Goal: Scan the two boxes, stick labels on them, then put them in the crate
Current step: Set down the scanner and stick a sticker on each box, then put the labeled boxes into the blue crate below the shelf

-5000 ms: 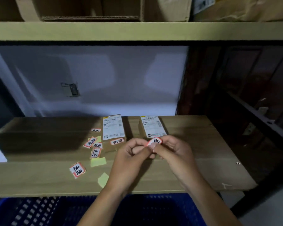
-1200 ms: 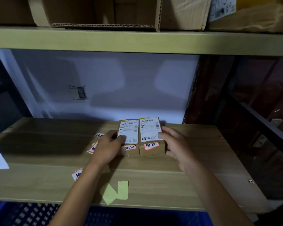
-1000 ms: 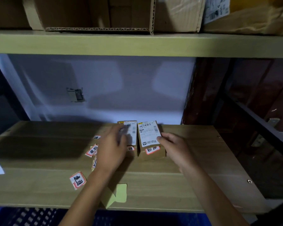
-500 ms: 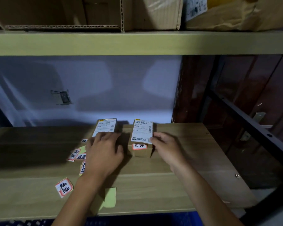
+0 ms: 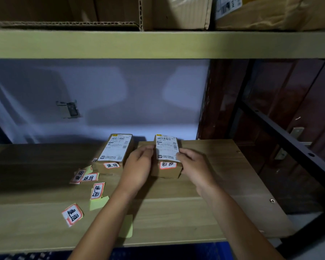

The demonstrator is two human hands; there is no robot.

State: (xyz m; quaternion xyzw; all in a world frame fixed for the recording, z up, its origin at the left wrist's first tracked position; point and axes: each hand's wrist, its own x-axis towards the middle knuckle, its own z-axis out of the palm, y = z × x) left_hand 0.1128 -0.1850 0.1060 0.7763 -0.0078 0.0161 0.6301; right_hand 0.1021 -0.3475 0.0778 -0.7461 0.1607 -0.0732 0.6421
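Two small brown cardboard boxes stand on the wooden shelf (image 5: 223,184), each with a white shipping label on top and a red-edged sticker on its front face. The right box (image 5: 166,156) is held between my left hand (image 5: 139,166) on its left side and my right hand (image 5: 193,164) on its right side. The left box (image 5: 114,152) stands free, a gap away from the left hand. A strip of the blue crate (image 5: 167,250) shows below the shelf's front edge.
Several loose red-edged stickers (image 5: 72,214) and yellow backing papers (image 5: 126,227) lie on the shelf at the left front. An upper shelf (image 5: 158,44) with large cartons hangs overhead. A dark metal rack frame (image 5: 289,143) runs along the right.
My left hand has come off the left box and moved to the left side of the right box. The two boxes now stand farther apart. The view has shifted.
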